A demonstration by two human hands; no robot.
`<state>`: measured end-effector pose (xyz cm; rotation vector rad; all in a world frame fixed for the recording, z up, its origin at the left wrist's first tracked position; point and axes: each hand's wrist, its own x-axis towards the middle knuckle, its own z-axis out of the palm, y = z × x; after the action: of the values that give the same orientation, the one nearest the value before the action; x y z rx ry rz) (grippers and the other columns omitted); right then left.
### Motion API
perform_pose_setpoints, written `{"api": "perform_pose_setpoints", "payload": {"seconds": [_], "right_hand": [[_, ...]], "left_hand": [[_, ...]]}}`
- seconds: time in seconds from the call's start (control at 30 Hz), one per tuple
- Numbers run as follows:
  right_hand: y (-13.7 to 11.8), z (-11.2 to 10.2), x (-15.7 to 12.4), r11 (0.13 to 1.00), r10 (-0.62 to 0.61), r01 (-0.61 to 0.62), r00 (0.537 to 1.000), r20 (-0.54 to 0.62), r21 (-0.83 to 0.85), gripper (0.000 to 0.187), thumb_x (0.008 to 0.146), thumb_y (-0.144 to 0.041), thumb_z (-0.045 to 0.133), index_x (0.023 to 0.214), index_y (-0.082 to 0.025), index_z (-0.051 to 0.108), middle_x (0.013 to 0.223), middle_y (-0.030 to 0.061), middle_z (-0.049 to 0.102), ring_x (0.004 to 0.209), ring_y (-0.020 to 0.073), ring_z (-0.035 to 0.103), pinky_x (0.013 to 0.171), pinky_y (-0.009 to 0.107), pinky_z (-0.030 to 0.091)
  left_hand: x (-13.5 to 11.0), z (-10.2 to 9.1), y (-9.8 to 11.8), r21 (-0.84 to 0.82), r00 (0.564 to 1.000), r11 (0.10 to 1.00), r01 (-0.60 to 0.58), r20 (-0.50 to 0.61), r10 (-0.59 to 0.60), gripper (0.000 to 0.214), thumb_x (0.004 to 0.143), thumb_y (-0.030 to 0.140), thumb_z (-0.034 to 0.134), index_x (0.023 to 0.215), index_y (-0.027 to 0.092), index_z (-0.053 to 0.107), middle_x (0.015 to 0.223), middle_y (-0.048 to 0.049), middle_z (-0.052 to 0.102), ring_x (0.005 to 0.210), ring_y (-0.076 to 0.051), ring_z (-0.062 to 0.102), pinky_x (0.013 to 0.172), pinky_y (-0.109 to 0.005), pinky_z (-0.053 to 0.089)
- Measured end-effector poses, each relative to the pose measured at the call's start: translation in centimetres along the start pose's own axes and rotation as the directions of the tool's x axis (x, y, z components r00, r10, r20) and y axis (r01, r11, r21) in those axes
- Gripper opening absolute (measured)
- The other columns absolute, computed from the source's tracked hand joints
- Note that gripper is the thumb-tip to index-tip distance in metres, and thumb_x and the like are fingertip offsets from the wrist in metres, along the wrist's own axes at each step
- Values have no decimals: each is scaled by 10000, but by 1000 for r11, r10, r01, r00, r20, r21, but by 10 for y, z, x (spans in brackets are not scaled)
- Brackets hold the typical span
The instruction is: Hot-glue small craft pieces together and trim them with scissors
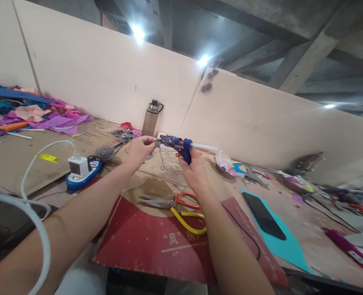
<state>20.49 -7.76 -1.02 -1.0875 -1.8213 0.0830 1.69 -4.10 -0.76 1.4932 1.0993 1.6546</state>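
Note:
My right hand (194, 171) is wrapped round the grip of a blue glue gun (178, 145), held above the workbench with a clear glue stick poking out its back. My left hand (141, 149) is closed in a pinch at the gun's nozzle, holding something too small to make out. Below my hands lie scissors (169, 202) with orange handles and a yellow-handled tool (189, 221) on a red and brown cardboard sheet (157, 246).
A grey water bottle (151, 118) stands by the back wall. A white charger on a blue power strip (82, 171) sits left, with a white cable (34, 205). A black phone (263, 215) lies on teal paper at right. Purple and pink paper scraps (46, 116) pile far left.

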Motion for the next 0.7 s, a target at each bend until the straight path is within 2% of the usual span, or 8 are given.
{"api": "perform_pose_setpoints", "payload": {"seconds": [0.33, 0.47, 0.53, 0.6, 0.7], "right_hand": [[-6, 0, 0, 997, 47, -46, 999, -3, 62, 434, 786, -226, 490, 1219, -220, 485, 1105, 74, 625, 957, 221, 585, 862, 374, 441], [-9, -3, 2, 973, 154, -148, 988, -19, 178, 381, 759, -265, 516, 1134, -201, 506, 1008, 62, 650, 862, 197, 596, 800, 345, 463], [-4, -2, 4, 927, 254, -241, 967, -11, 286, 373, 736, -284, 531, 1097, -203, 485, 915, 42, 661, 713, 163, 588, 677, 302, 475], [9, 0, 6, 844, 367, -347, 930, 30, 409, 390, 705, -292, 540, 1074, -214, 441, 839, 12, 656, 538, 118, 519, 515, 253, 431], [37, 5, 10, 720, 529, -507, 843, 100, 474, 345, 656, -275, 555, 966, -213, 419, 772, -4, 633, 432, 86, 435, 397, 217, 344]], "left_hand": [[4, -1, -12, -39, 996, 997, -66, -57, 63, 192, 688, 307, 637, 772, 136, 653, 557, 20, 545, 462, -61, 449, 455, -186, 360], [8, -1, -18, -117, 996, 992, -40, -82, 30, 192, 669, 300, 660, 759, 131, 645, 562, 19, 548, 464, -60, 461, 461, -184, 377], [9, -1, -19, -166, 997, 986, -10, -81, -3, 214, 653, 296, 676, 783, 127, 653, 589, 11, 569, 478, -62, 475, 465, -186, 388], [10, -1, -18, -203, 996, 979, 24, -78, -41, 249, 641, 295, 688, 820, 124, 665, 618, 3, 588, 494, -65, 487, 472, -188, 400], [8, 0, -15, -221, 996, 974, 59, -59, -73, 289, 635, 303, 697, 861, 124, 676, 620, 2, 595, 499, -65, 490, 478, -190, 402]]}}
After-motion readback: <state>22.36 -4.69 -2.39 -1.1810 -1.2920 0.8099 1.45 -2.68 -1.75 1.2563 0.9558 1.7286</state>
